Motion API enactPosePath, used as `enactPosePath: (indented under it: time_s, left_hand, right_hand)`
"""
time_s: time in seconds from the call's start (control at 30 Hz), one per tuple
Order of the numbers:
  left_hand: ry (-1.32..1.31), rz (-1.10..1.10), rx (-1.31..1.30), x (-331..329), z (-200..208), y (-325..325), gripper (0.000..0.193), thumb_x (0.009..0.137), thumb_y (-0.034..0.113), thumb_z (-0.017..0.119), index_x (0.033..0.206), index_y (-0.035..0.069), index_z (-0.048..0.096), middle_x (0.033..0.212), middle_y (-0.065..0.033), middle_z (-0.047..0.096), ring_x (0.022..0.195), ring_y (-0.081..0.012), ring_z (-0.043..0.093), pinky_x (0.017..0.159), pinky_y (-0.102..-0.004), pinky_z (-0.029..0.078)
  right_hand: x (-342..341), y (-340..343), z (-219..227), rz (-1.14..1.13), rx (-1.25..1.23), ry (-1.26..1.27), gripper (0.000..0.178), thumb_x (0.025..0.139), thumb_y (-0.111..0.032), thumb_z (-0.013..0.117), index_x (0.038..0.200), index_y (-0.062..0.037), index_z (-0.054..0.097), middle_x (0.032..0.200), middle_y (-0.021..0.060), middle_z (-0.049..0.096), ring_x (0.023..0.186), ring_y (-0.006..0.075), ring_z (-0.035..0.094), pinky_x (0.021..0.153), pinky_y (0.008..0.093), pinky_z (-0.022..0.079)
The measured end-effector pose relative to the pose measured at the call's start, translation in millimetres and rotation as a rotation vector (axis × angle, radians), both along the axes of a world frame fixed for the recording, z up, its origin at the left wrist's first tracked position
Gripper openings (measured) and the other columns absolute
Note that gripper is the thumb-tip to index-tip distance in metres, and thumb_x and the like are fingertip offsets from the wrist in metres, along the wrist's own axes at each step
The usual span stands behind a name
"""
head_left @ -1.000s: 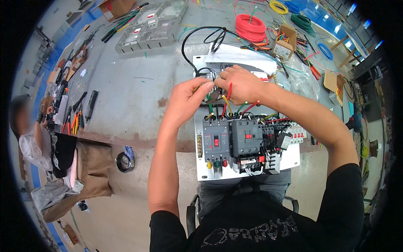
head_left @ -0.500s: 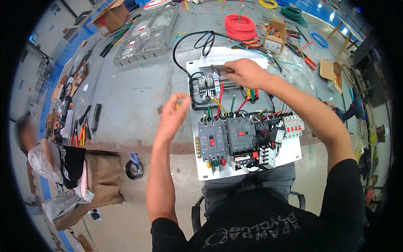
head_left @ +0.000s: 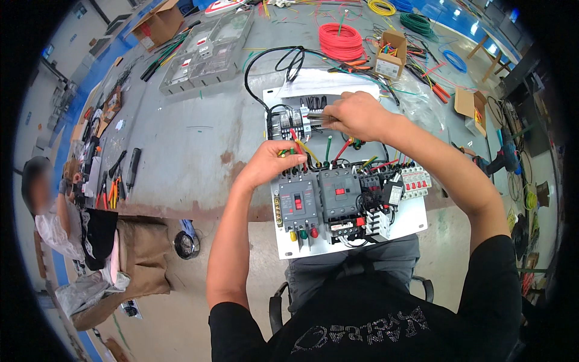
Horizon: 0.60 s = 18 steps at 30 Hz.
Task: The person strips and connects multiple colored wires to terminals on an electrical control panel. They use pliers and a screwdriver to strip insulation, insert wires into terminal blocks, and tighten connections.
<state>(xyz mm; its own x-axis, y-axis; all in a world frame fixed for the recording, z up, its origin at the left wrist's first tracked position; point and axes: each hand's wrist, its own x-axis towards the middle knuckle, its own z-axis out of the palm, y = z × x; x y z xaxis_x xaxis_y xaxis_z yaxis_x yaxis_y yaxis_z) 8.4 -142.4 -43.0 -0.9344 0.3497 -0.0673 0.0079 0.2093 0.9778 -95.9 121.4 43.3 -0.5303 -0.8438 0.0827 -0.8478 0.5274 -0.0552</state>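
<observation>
A white mounting plate lies at the table's front edge, carrying a grey circuit breaker, a contactor and a row of small breakers. My left hand is closed in a pinch above the circuit breaker's upper terminals, beside yellow, green and red wires. Bits of yellow and green show at its fingertips; what it pinches is partly hidden. My right hand grips a slim grey metal tool, its kind unclear, over the terminal row near the relays.
White paper lies behind the plate, next to a black cable loop. Farther back are a red wire coil, a cardboard box and clear plastic cases. Tools lie left; another person sits there.
My left hand has moved right and down, from the air beside the plate to the wires above the circuit breaker. My right hand stays over the terminal row with the tool, slightly lower.
</observation>
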Motion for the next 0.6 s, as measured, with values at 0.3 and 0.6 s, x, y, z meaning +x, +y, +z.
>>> enactPosePath:
  time_s: [0.3,0.6]
  left_hand:
    - [0.067,0.197,0.147,8,-22,3,0.016,0.093,0.016,0.077,0.096,0.001,0.076,0.078,0.0063,0.063,0.074,-0.0027,0.052,0.067,-0.0231,0.045]
    - [0.067,0.194,0.122,4,-33,-1,0.014,0.093,0.014,0.076,0.095,0.0,0.076,0.083,0.0047,0.066,0.077,-0.0032,0.054,0.069,-0.024,0.045]
  right_hand:
    - [-2,-27,-6,0.094,0.048,0.051,0.033,0.084,-0.007,0.066,0.117,-0.009,0.067,0.108,0.0116,0.069,0.106,0.0338,0.066,0.089,0.0457,0.055]
    - [15,-47,-25,0.146,-0.003,0.107,0.072,0.072,-0.001,0.078,0.14,-0.0086,0.053,0.137,0.0165,0.058,0.121,0.0363,0.062,0.101,0.0463,0.051]
